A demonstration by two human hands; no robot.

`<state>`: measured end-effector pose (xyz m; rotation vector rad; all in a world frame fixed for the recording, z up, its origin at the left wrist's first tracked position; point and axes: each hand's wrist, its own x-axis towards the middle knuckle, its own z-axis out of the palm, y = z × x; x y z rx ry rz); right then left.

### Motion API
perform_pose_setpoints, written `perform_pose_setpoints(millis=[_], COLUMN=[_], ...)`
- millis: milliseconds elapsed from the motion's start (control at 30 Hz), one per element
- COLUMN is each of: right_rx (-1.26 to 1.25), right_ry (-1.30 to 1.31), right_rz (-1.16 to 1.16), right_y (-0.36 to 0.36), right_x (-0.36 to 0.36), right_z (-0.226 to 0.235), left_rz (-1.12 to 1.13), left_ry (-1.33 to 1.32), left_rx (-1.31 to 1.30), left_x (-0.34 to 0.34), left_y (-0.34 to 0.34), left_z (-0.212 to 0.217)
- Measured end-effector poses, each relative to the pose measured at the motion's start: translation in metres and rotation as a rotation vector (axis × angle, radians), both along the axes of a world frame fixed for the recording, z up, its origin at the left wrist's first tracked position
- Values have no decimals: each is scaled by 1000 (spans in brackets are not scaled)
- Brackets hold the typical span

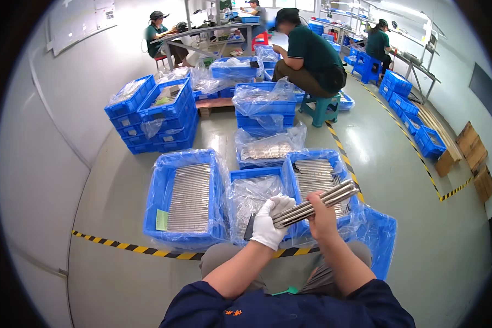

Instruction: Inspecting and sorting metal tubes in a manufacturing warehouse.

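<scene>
A bundle of several shiny metal rods [341, 192] slants up to the right in front of me, above the right-hand bin. My right hand [322, 220], bare, is wrapped round the middle of the bundle. At its lower left end, my left hand [269, 223] in a white glove closes about the rod ends, the fingers partly hidden by them. Below the rods, the right-hand blue bin [291, 180] holds more rods in rows on clear plastic. By the glove, a flat dark object [250, 227] lies at the edge of the middle bin [255, 174].
The left blue bin [149, 210] holds a neat row of rods and a green card [162, 220]. Stacked bins [194, 123] stand beyond. A person [314, 54] sits on a green stool [320, 109] ahead; others work at benches. Striped floor tape [131, 247] runs alongside.
</scene>
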<state>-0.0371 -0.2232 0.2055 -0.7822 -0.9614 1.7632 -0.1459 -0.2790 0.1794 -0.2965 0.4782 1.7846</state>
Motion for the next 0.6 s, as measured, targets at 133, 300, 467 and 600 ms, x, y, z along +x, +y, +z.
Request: perform_pose_setpoints(millis=[133,300,467,600], right_rx=[-39,35,-123,-372], right_ry=[21,19,-234,-53], right_rz=[123,704,448,136], right_y=[25,48,58,94], right_x=[-3,-1,1,24], right_z=[-6,-4,-25,-40], left_rz=[-357,-973,-866,-732], left_ry=[222,36,608,1007], left_rx=[21,514,6,-85], left_x=[-2,7,4,-13], left_y=[-15,-18,-8,1], left_z=[11,7,0,-3])
